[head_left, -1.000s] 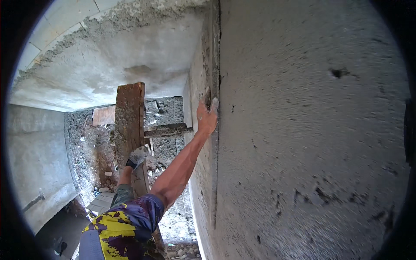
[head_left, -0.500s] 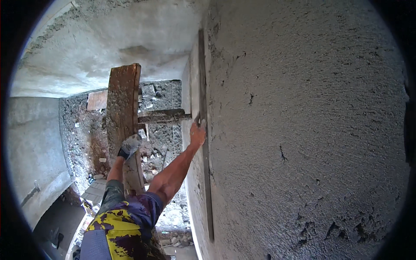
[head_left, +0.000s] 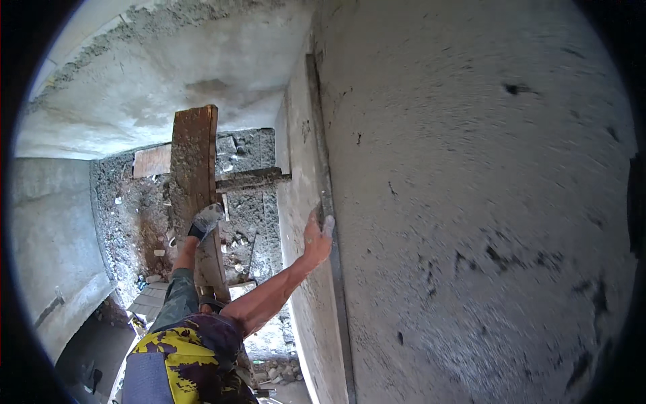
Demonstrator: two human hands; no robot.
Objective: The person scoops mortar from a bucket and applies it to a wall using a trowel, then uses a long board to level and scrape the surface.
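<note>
A long, narrow grey straightedge [head_left: 340, 303] runs along the edge of the rough grey plastered wall [head_left: 471, 175]. My left hand [head_left: 318, 240] is closed around it near its middle, at the end of a bent, bare forearm. Whitish mortar marks a fingertip. Part of the grip is hidden by the hand itself. My right hand is outside the picture.
Below lies a dirty wooden plank [head_left: 194, 155], with my shoe [head_left: 207, 219] on it. A short crossbar [head_left: 249, 180] spans from plank to wall. Rubble [head_left: 145, 209] litters the floor far down. A smooth grey wall [head_left: 54, 215] stands at left.
My left hand has moved toward me and slightly right along the wall edge. The straightedge's near end now slants further right. The view of the wall has shifted and is somewhat blurred.
</note>
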